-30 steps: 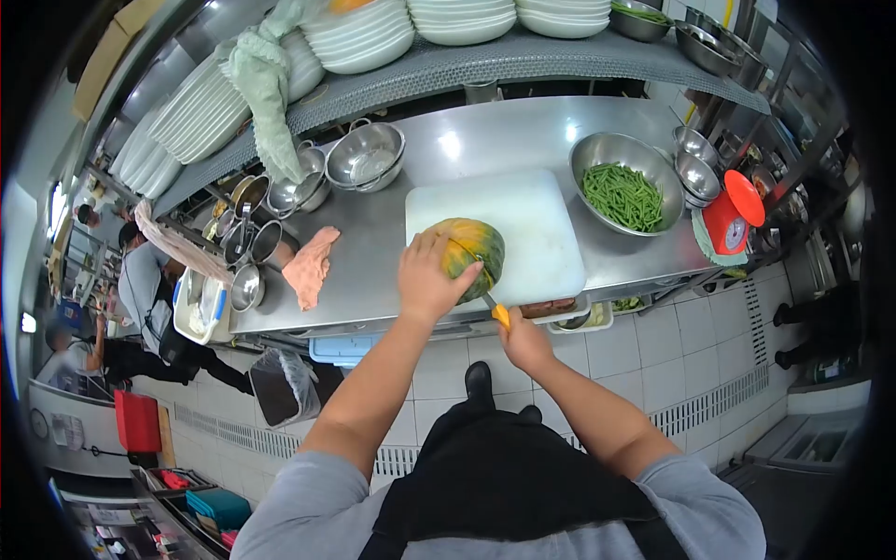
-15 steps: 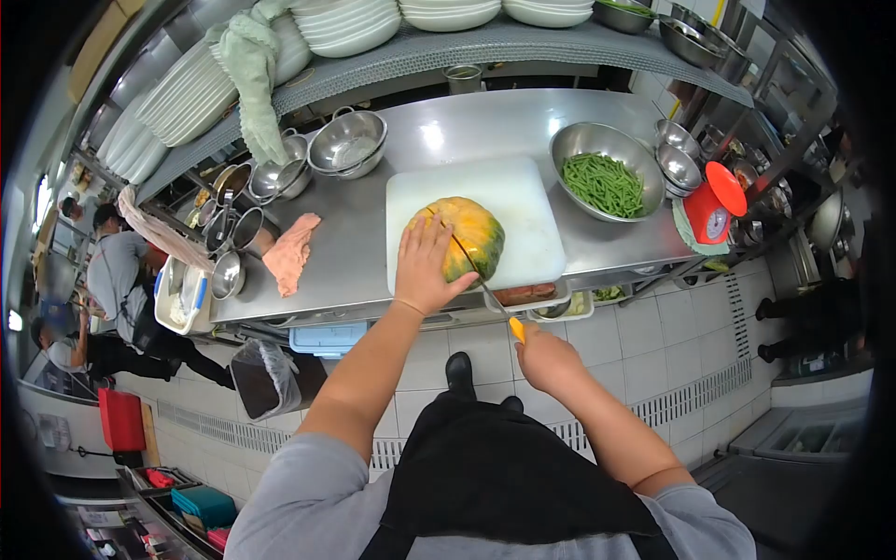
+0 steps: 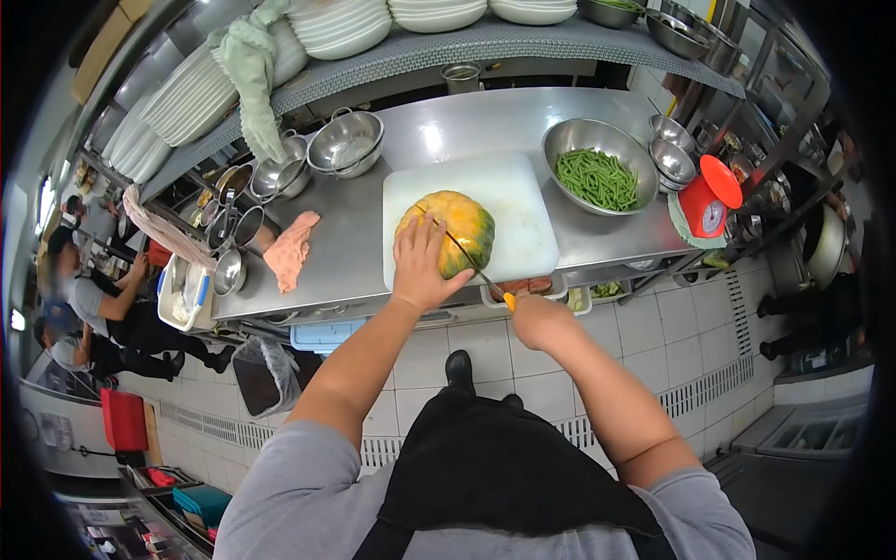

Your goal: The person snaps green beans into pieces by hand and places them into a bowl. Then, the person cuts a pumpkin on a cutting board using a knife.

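A yellow, orange and green pumpkin (image 3: 467, 222) sits on the white cutting board (image 3: 525, 210). My left hand (image 3: 425, 271) lies on the pumpkin's left side, fingers spread across the skin. In my right hand (image 3: 541, 320) is the yellow handle of a knife (image 3: 478, 269), fingers wrapped round it. The blade runs up and left across the pumpkin from its near right side; how deep it sits cannot be told. Right of the board stands a steel bowl (image 3: 630, 152) of green beans (image 3: 597, 177).
Steel colanders (image 3: 347, 140) and a pink cloth (image 3: 291, 250) lie left of the board. A red scale (image 3: 707, 198) stands at the right end. Stacked plates (image 3: 341, 28) fill the shelf above. A lined bin (image 3: 266, 378) is below; other people (image 3: 117, 303) are at far left.
The knife blade now lies over the pumpkin's top, and my right hand has risen a little towards it. The pumpkin looks turned, with more yellow showing. People at far left have shifted.
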A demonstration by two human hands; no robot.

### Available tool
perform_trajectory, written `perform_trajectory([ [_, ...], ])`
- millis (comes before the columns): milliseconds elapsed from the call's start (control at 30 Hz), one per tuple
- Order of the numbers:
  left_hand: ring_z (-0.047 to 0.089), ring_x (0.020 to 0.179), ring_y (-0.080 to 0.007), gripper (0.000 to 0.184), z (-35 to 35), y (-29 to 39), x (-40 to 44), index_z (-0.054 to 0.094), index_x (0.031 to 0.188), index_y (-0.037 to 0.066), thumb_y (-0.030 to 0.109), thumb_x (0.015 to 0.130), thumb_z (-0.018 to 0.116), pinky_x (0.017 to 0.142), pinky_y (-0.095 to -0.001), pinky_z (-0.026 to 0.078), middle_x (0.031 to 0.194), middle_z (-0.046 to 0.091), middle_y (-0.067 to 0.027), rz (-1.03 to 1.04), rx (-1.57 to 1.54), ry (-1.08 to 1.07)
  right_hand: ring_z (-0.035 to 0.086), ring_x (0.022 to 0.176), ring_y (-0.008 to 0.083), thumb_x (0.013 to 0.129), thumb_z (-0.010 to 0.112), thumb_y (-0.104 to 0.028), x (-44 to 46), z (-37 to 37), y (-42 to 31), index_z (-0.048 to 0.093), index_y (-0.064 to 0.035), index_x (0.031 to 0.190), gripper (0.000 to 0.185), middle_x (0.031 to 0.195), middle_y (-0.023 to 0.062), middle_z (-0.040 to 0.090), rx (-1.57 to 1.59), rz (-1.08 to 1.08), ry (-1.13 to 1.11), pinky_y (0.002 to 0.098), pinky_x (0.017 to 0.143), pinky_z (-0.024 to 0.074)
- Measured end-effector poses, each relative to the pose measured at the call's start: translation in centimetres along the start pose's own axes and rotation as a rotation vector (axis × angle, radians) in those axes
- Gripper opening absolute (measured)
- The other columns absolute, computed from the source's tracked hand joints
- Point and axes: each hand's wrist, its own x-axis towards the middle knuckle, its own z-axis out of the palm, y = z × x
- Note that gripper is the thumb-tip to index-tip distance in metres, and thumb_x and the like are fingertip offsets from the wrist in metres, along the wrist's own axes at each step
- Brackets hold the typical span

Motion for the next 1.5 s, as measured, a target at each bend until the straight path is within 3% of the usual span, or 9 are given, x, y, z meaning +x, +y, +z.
perform_trajectory([
  [333,0.024,0.146,-0.0434,0.1,-1.7,-2.1,0.0,0.043,0.146,0.007,0.053,0.067,0.083,0.119,-0.0578,0.019,0.154,0.034,-0.0206,0.051,-0.01,-0.119,0.067,0.106,0.0411,0.099,0.043,-0.017,2.9,4.9,1.1,0.054,-0.0009,0.118,0.027,0.111,0.0275,0.068,0.127,-0.014,0.103,0.0512,0.091,0.0516],
  [433,0.021,0.148,-0.0426,0.107,-1.5,-4.3,-1.2,0.04,0.148,0.012,0.052,0.061,0.088,0.12,-0.0575,0.019,0.156,0.03,-0.0204,0.188,-0.06,-0.129,0.071,0.068,0.0322,0.097,0.053,-0.024,0.6,0.2,0.2,0.056,0.0031,0.112,0.031,0.091,0.0211,0.071,0.229,0.001,-0.075,0.0458,0.059,0.0561],
  [567,0.029,0.144,-0.0443,0.109,-0.8,-6.7,0.8,0.042,0.145,0.014,0.05,0.055,0.092,0.117,-0.0563,0.028,0.152,0.036,-0.0215,0.237,-0.068,-0.086,0.06,0.045,0.0239,0.095,0.06,-0.029,3.7,-3.3,3.4,0.061,0.0032,0.087,0.034,0.065,0.0144,0.062,0.236,-0.177,-0.168,0.0389,0.045,0.0495],
  [867,0.052,0.127,-0.0391,0.098,-1.2,-8.3,8.3,0.048,0.138,0.007,0.049,0.06,0.089,0.106,-0.0456,0.044,0.136,0.055,-0.021,0.123,-0.331,-0.128,0.05,0.043,0.0155,0.099,0.056,-0.033,4.9,-13.1,2.4,0.055,-0.0002,0.104,0.033,0.062,0.0049,0.053,0.338,-0.067,-0.423,0.0339,0.042,0.0441],
  [1033,0.063,0.114,-0.0373,0.091,-0.2,-10.2,10.7,0.052,0.135,0.006,0.056,0.065,0.085,0.098,-0.0439,0.05,0.123,0.066,-0.0185,-0.419,-0.584,-0.116,0.046,0.04,0.013,0.101,0.055,-0.032,4.4,-13.4,-1.0,0.05,-0.0024,0.11,0.031,0.064,0.0037,0.051,0.404,-0.044,-0.239,0.0311,0.04,0.0407],
  [1133,0.064,0.112,-0.037,0.09,-0.9,-10.7,11.5,0.052,0.135,0.006,0.056,0.067,0.083,0.097,-0.0442,0.051,0.122,0.066,-0.0186,-0.474,-0.51,-0.209,0.051,0.043,0.0166,0.102,0.05,-0.031,5.2,-13.3,-1.4,0.047,-0.0006,0.113,0.033,0.064,0.0057,0.052,0.431,-0.048,-0.272,0.0346,0.042,0.0441],
  [1267,0.062,0.115,-0.0363,0.087,-1.9,-10.2,13.1,0.052,0.136,0.007,0.058,0.071,0.079,0.097,-0.0445,0.051,0.122,0.065,-0.0185,-0.426,-0.472,-0.254,0.054,0.043,0.0188,0.103,0.051,-0.028,4.3,-13.3,-3.0,0.045,0.0011,0.116,0.032,0.068,0.0086,0.056,0.364,-0.026,-0.186,0.0368,0.043,0.0469],
  [1333,0.057,0.123,-0.0352,0.085,-1.6,-9.7,14.3,0.053,0.136,0.004,0.056,0.074,0.079,0.102,-0.0437,0.047,0.129,0.061,-0.0209,-0.2,-0.411,0.02,0.056,0.044,0.0204,0.102,0.051,-0.027,4.3,-13.5,-4.7,0.044,0.0019,0.117,0.033,0.071,0.0114,0.059,0.297,-0.043,-0.128,0.0376,0.043,0.0479],
  [1500,0.056,0.123,-0.0353,0.084,-0.8,-10.2,16.2,0.056,0.132,0.0,0.056,0.074,0.078,0.102,-0.0442,0.047,0.128,0.06,-0.0205,-0.267,-0.395,-0.138,0.062,0.047,0.0253,0.102,0.051,-0.024,5.4,-12.8,-7.9,0.041,0.0044,0.119,0.035,0.077,0.0185,0.064,0.221,0.011,-0.127,0.0393,0.044,0.0503],
])
